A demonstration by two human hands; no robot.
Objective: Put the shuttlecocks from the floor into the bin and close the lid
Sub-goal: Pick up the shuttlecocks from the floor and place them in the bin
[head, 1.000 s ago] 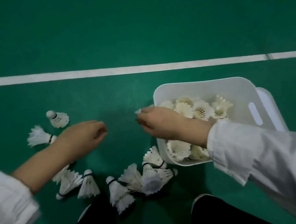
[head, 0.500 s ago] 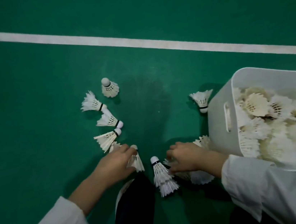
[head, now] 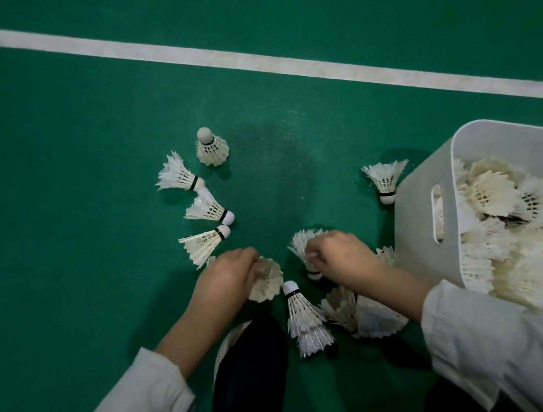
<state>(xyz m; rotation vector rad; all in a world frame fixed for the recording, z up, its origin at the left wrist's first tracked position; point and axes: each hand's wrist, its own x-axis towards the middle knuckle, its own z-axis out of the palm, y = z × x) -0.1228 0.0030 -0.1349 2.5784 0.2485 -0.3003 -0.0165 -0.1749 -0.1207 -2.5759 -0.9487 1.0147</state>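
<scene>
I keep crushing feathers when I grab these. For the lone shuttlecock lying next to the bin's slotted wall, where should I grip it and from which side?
Grip the shuttlecock at its cork end, by the black band. The cork points toward you and the feathers fan away, so I'd come from the near side, from above, probably with the right hand, nearer the bin.

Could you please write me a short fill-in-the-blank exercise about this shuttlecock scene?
1. The court floor is ____ in colour.
2. Each hand, left hand and right hand, grips one ____.
3. The white bin sits on the person's ____ side.
4. The bin's lid is not ____.

Missing words: green; shuttlecock; right; closed
</scene>
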